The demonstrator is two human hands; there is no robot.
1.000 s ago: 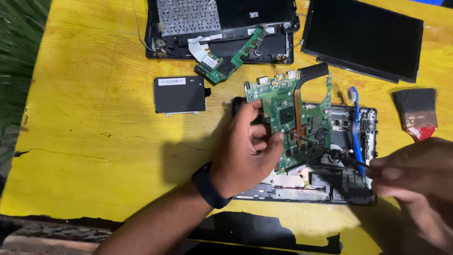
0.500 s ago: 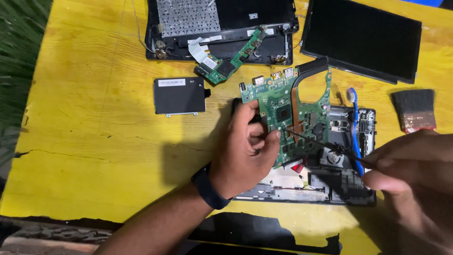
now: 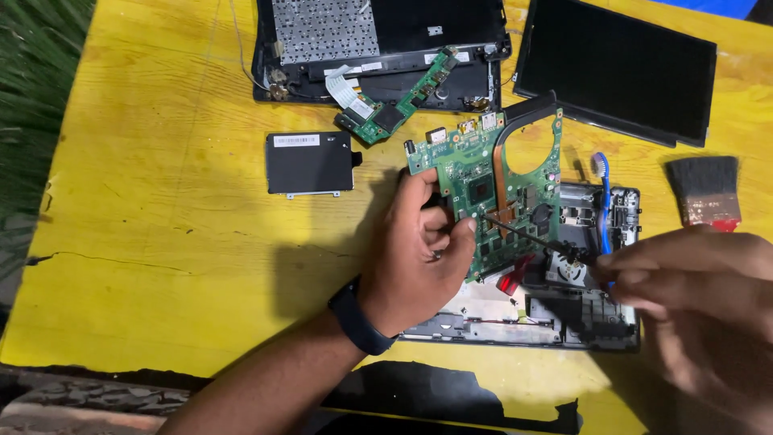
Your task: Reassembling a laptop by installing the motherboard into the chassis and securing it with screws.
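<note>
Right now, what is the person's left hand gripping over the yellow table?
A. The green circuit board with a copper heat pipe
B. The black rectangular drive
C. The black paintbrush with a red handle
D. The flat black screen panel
A: the left hand clasps the left edge of the green circuit board, lifted above the open laptop base, while the right hand points a thin dark tool at it.

Bright, even light from above, slightly cool. Yellow table (image 3: 145, 242) vivid, no blown highlights. Left hand (image 3: 419, 258) and forearm cast soft dark shadow leftward and down onto table. Right hand (image 3: 700, 298) motion-blurred, edges smeared, nearest camera and out of focus. Green motherboard (image 3: 491, 193) sharp, components legible. Black screen panel (image 3: 620, 68) matte, faint sheen only. Frame corners darker; bottom edge falls into deep shadow. Mild wide-angle bending at the edges.
</note>
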